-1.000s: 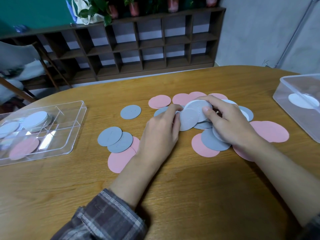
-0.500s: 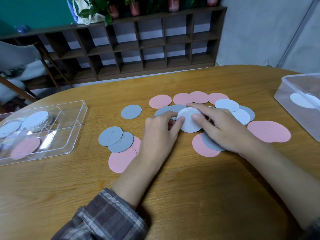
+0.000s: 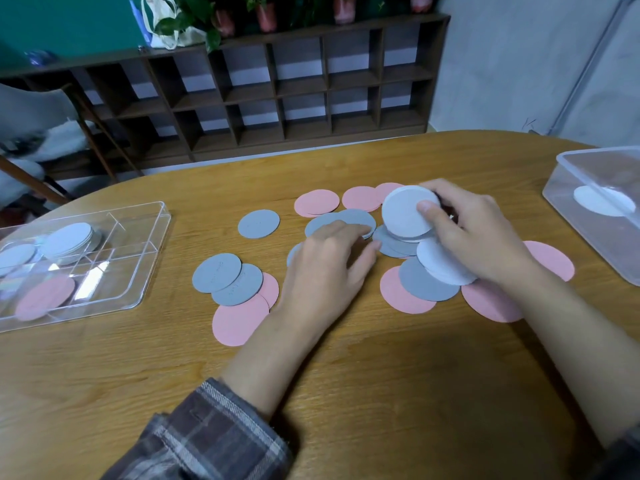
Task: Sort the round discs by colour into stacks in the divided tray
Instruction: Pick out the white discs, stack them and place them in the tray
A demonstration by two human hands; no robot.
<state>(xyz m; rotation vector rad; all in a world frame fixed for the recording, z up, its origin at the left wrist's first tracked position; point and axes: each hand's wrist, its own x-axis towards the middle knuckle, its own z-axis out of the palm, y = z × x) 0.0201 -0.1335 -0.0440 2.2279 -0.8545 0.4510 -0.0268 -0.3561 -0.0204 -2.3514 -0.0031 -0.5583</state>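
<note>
1 grey disc (image 3: 258,223) shows unreadable marks; right hand (image 3: 485,237) grips white disc (image 3: 403,213).

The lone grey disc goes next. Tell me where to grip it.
Grip the lone grey disc by its rim, coming from above with the left hand. It lies flat and thin on the table, touching no other disc, so probably any edge is free.
</note>
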